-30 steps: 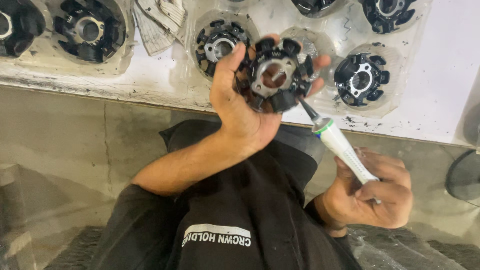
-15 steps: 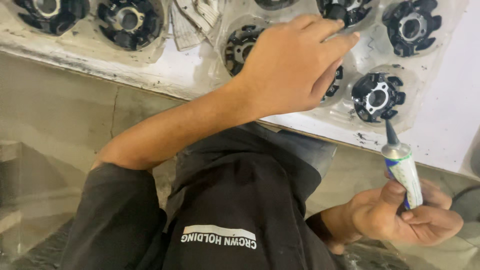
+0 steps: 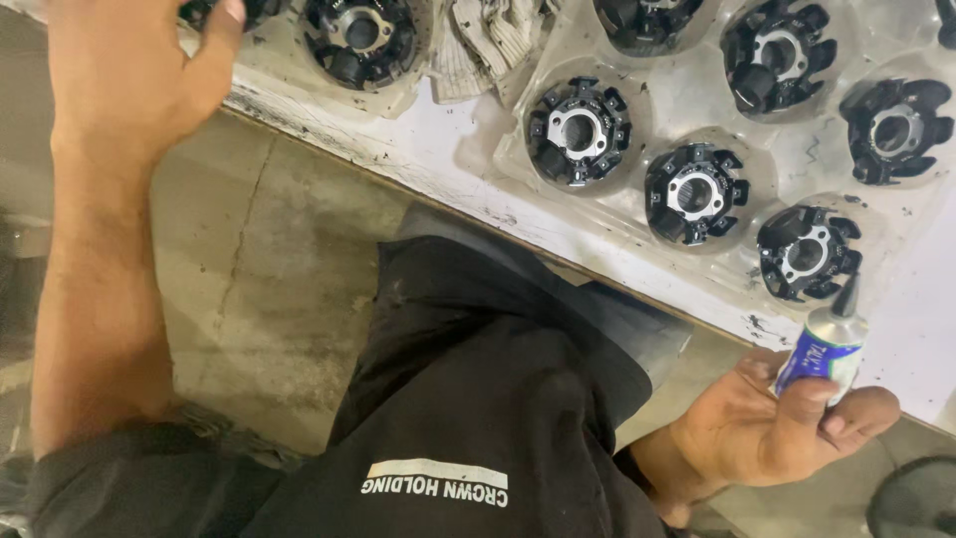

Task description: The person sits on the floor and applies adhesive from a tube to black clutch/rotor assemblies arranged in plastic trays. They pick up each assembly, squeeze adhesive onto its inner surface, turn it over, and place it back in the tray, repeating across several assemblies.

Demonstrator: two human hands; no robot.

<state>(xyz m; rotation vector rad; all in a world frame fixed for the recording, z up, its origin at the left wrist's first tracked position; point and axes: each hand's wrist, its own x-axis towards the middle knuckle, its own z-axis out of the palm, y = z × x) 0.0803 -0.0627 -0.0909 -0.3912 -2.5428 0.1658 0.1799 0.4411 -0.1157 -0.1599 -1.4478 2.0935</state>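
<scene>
Change: left hand [image 3: 129, 70] swung from over the clear tray at centre to 10 o'clock, now at the bench edge by the far-left parts; part held earlier no longer in it.
Meaning: likely one part set down, another being fetched.
Left hand: fingers spread apart, thumb up, clamped on nothing visible; fingertips cut off by the top edge.
Right hand [image 3: 777, 428]: at 4 o'clock, fingers together around a small tube [image 3: 825, 351], black nozzle pointing up.
Tray [image 3: 697, 110]: clear moulded plastic, at 1 to 2 o'clock on the white bench [image 3: 448, 159]; one black round part per pocket, for instance one part [image 3: 581, 132] at 12 o'clock.
Second tray [image 3: 299, 75]: at 11 o'clock, holding more black parts.
Rag [image 3: 488, 35]: crumpled between the two trays.
</scene>
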